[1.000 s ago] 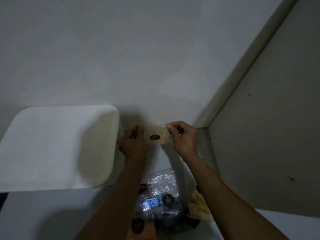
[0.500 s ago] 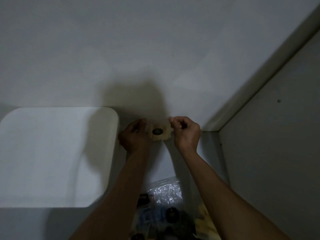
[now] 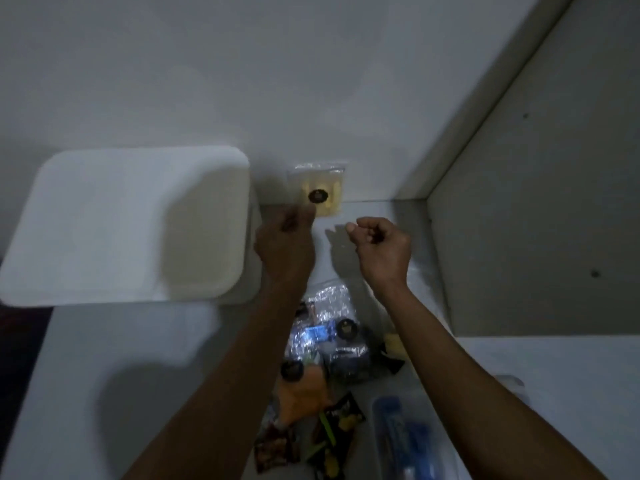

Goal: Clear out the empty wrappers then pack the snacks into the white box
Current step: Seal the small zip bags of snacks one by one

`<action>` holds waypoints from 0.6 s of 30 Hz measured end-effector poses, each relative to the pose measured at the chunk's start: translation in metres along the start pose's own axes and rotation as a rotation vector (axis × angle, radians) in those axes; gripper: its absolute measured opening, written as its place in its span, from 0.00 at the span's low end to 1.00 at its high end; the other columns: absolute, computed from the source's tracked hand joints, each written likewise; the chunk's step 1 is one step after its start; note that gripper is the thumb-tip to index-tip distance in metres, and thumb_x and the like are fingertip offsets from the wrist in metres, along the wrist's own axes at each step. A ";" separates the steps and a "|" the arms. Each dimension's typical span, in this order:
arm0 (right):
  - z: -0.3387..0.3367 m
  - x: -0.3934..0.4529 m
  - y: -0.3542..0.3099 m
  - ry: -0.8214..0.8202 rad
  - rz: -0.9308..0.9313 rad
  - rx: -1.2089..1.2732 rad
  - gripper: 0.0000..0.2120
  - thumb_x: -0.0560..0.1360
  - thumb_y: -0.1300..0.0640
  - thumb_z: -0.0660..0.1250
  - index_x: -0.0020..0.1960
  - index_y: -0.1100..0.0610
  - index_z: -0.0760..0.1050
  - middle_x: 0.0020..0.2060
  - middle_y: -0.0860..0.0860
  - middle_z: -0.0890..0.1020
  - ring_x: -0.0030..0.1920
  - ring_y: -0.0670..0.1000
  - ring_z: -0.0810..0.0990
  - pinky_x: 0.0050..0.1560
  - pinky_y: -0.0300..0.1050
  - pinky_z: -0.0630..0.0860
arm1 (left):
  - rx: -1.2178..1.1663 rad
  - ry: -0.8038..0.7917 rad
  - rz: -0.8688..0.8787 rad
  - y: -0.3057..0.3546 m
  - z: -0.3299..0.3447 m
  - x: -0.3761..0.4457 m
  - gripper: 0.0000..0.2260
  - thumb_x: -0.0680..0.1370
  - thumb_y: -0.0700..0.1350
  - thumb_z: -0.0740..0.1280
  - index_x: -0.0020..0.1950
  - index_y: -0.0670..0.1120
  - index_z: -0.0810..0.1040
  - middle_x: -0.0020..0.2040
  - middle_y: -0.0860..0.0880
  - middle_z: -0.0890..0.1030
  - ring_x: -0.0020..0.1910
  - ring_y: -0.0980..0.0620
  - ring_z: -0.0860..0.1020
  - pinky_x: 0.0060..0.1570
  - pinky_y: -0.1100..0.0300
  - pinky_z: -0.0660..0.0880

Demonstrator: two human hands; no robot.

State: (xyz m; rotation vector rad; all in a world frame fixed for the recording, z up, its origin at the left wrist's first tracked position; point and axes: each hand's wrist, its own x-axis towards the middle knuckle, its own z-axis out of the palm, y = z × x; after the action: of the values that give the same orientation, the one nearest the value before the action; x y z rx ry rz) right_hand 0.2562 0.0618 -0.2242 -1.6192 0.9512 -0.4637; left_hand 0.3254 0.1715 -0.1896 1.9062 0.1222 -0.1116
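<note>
Dim, blurry head view. White box (image 3: 114,226) sits on the bench (image 3: 104,358), against the wall; inside looks bare as far as visible.

Yellow snack packet (image 3: 320,190), clear wrap with a round black sticker, stands just right of the box, leaning on the wall at the bench's back edge.

Left hand (image 3: 285,244) is just right of the box, directly below the packet. Fingers curled, thumb and fingertip at the packet's lower left corner; can't tell whether that grip pinches the packet or only touches it.

Right hand (image 3: 381,249) is further right of the box, apart from the packet. Loose fist, grip narrow, fingertips pinched together. A thin clear scrap may hang from it, too blurred to confirm.

Snack pile (image 3: 325,362) lies on the bench right of the box and nearer the camera, between the two forearms: clear crinkled bags, more black-sticker packets, an orange one, dark packets with yellow print at the bottom edge.

Clear plastic case (image 3: 405,441) with blue contents sits right of that pile, under the right forearm.
</note>
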 end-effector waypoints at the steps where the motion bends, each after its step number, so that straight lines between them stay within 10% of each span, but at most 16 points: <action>1: -0.006 -0.019 0.001 -0.016 -0.001 -0.024 0.06 0.71 0.55 0.76 0.45 0.51 0.81 0.36 0.48 0.83 0.40 0.48 0.83 0.49 0.44 0.82 | 0.021 -0.047 0.030 -0.002 -0.011 -0.015 0.09 0.74 0.51 0.73 0.51 0.49 0.84 0.40 0.60 0.82 0.37 0.74 0.77 0.42 0.73 0.74; 11: -0.013 -0.168 0.057 -0.228 0.071 -0.297 0.07 0.73 0.64 0.72 0.51 0.58 0.80 0.37 0.44 0.78 0.37 0.38 0.76 0.39 0.21 0.68 | 0.288 -0.041 -0.202 -0.107 -0.128 -0.114 0.19 0.73 0.51 0.74 0.59 0.42 0.79 0.54 0.44 0.82 0.53 0.47 0.79 0.53 0.60 0.71; 18: 0.006 -0.189 0.077 -0.286 0.110 -0.393 0.10 0.74 0.63 0.68 0.53 0.53 0.76 0.45 0.50 0.83 0.47 0.50 0.81 0.52 0.46 0.79 | 0.385 -0.243 -0.412 -0.137 -0.125 -0.128 0.25 0.76 0.56 0.68 0.65 0.40 0.77 0.62 0.41 0.79 0.61 0.42 0.76 0.64 0.52 0.71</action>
State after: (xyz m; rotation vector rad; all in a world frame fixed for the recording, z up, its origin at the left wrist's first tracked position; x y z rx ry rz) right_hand 0.1228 0.2114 -0.2626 -1.9100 0.9448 0.0384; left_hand 0.1819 0.3309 -0.2587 2.2073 0.3483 -0.6848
